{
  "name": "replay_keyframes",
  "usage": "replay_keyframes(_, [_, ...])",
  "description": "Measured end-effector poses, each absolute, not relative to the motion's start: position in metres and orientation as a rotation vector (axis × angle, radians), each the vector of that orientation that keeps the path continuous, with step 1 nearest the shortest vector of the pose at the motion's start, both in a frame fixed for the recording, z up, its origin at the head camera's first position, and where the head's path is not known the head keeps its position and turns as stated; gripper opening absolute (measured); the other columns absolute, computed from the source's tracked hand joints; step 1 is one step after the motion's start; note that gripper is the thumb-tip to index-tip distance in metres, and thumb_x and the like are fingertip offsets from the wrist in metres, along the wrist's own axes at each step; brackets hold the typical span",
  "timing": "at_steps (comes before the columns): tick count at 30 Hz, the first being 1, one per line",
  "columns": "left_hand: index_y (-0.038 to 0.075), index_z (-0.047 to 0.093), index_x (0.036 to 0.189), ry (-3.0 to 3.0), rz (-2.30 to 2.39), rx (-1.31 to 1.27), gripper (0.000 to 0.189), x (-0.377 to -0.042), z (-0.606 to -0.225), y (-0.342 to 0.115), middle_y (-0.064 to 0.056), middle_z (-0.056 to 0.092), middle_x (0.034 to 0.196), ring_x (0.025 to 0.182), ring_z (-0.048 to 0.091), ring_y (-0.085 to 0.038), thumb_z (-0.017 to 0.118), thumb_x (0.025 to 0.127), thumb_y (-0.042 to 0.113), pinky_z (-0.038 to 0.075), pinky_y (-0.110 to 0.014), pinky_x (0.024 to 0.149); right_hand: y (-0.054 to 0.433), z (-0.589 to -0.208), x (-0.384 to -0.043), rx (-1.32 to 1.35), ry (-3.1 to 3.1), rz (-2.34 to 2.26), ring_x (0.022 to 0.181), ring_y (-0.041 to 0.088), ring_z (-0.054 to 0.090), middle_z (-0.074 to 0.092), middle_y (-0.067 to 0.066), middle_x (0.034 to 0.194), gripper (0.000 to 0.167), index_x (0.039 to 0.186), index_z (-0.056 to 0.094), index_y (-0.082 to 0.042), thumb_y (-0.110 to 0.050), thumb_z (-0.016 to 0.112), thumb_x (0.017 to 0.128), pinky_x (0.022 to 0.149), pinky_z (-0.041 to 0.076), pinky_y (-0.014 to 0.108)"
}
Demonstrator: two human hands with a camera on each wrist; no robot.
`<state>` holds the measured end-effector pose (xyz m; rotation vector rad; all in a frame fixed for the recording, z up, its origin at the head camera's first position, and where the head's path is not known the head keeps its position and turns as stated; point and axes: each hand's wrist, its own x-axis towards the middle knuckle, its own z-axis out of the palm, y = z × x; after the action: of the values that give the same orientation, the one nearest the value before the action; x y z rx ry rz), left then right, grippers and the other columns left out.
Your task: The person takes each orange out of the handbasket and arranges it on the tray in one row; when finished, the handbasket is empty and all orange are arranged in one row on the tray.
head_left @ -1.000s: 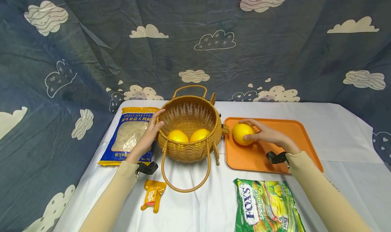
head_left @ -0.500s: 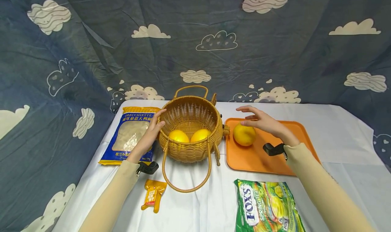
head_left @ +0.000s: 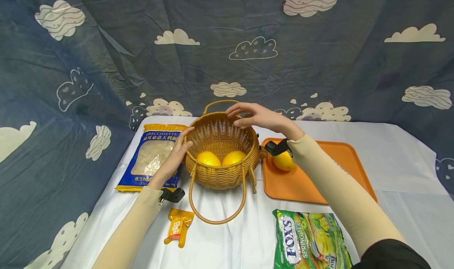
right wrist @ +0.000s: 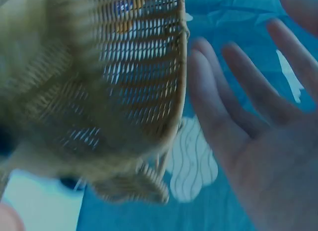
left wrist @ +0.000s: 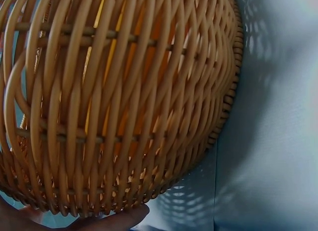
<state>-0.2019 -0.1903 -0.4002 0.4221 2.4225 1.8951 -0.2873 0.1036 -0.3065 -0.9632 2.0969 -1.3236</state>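
A round wicker basket stands mid-table, two yellow-orange oranges inside it. Against the basket's left side rests my left hand, fingertips and thumb touching near the rim. Its fingers lie along the woven wall in the left wrist view. My right hand hovers over the basket's right back rim, fingers spread and holding nothing. Close up, the right wrist view has that hand apart from the wicker rim. Another orange sits on the orange tray, partly covered by the right wrist strap.
An orecchiette bag lies left of the basket, a small orange packet in front of it. A green Fox's candy bag lies front right. The basket's front handle droops onto the white cloth; a cloud-patterned curtain hangs behind.
My right hand has let go of the orange on the tray, lifted and moved left to above the basket. The left hand has stayed against the basket.
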Motion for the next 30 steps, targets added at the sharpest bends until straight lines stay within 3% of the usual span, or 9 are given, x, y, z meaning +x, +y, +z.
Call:
replay_keyframes(8, [0.016, 0.026, 0.149, 2.446, 1.906, 0.453, 0.05, -0.213, -0.418, -0.194, -0.013, 0.013, 0.155, 0.14, 0.013, -0.029, 0.037, 0.1, 0.022, 0.01, -0.052, 0.111, 0.06, -0.307, -0.302, -0.997, 1.827, -1.119, 0.107, 0.028, 0.059, 0.052, 0.014, 0.129, 0.039, 0.134, 0.049, -0.002, -0.013, 0.052, 0.096, 0.09, 0.048, 0.042])
replay_keyframes(16, [0.017, 0.026, 0.149, 2.462, 1.891, 0.434, 0.051, -0.212, -0.418, -0.194, -0.013, 0.013, 0.155, 0.14, 0.012, -0.029, 0.038, 0.1, 0.024, 0.009, -0.053, 0.111, 0.036, -0.32, -0.31, -0.905, 1.741, -0.956, 0.112, 0.029, 0.058, 0.045, 0.016, 0.14, 0.043, 0.139, 0.045, 0.0, -0.01, 0.05, 0.097, 0.096, 0.043, 0.046])
replay_keyframes(23, [0.016, 0.023, 0.151, 2.438, 1.894, 0.423, 0.054, -0.213, -0.42, -0.197, -0.015, 0.011, 0.155, 0.14, 0.011, -0.031, 0.038, 0.099, 0.024, 0.009, -0.053, 0.111, 0.016, -0.334, -0.31, -0.785, 1.661, -0.851, 0.117, 0.04, 0.048, 0.036, 0.019, 0.146, 0.046, 0.143, 0.041, -0.003, -0.006, 0.047, 0.098, 0.1, 0.04, 0.047])
replay_keyframes(30, [0.015, 0.024, 0.15, 2.445, 1.896, 0.425, 0.054, -0.212, -0.419, -0.195, -0.015, 0.012, 0.154, 0.14, 0.012, -0.03, 0.038, 0.099, 0.025, 0.01, -0.052, 0.111, 0.003, -0.348, -0.308, -0.759, 1.635, -0.725, 0.128, 0.025, 0.041, 0.034, 0.011, 0.149, 0.047, 0.143, 0.043, -0.005, -0.005, 0.05, 0.097, 0.102, 0.038, 0.041])
